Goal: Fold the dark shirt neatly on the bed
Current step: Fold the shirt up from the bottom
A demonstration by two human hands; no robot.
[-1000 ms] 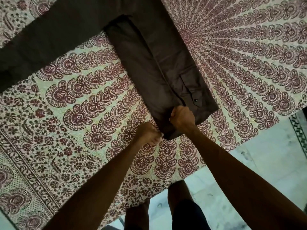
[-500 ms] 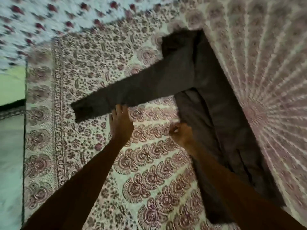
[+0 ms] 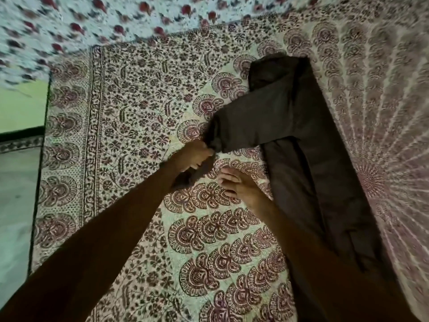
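Left hand (image 3: 195, 156) grips sleeve (image 3: 251, 122) cuff of dark shirt (image 3: 306, 173); right hand (image 3: 241, 188) loose-fingered, empty, on bedspread (image 3: 139, 108).

One dark shirt (image 3: 301, 135), one patterned bedspread (image 3: 139, 101). One flowered cloth (image 3: 69, 24), far left. Two hands: left hand (image 3: 195, 154), right hand (image 3: 239, 184).

Sleeve (image 3: 255, 122) drawn in — left grip (image 3: 195, 154) clutching.

The light is dim and flat, with a greenish cast. My dark brown cloth shirt (image 3: 290, 117) shows hardly a crease in the gloom. The red-flowered white sheet (image 3: 92, 17) up top is smeared by motion blur. The maroon-and-cream printed bedspread (image 3: 130, 108) goes soft toward the right, and its border bows at the left edge.
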